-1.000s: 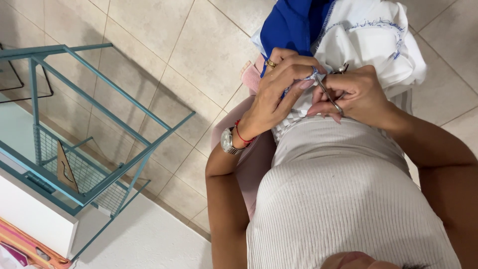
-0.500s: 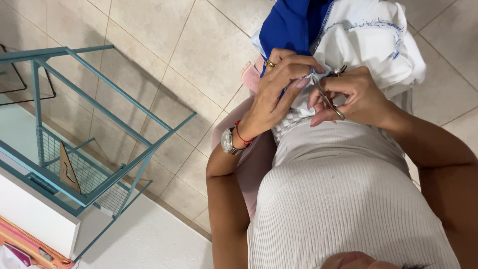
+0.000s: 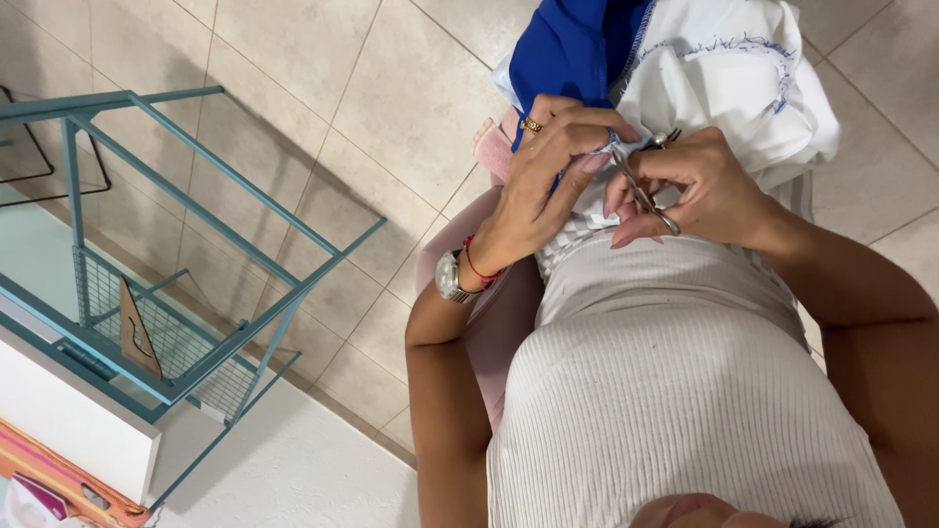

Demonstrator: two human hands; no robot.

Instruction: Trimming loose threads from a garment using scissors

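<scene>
Beige floor tiles (image 3: 323,186) below; left hand (image 3: 548,186) pinches white cloth (image 3: 724,78) (blue-embroidered), right hand's (image 3: 709,191) fingers grip small scissors (image 3: 641,186).

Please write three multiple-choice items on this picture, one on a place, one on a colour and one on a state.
1. Where does the teal metal rack stand?
A. On the person's left, on the tiled floor
B. On the person's lap
C. Behind the white cloth

2. What colour is the fabric next to the white cloth?
A. Green
B. Blue
C. Black

3. What is the right hand doing?
A. Resting flat on the floor
B. Hanging empty
C. Holding small scissors at the cloth

Answers:
1. A, the rack fills the left side of the view, on the beige tiles.
2. B, the blue fabric lies beside the white one.
3. C, its fingers are through the small scissors, whose tip meets the cloth pinched by the left hand.
</scene>
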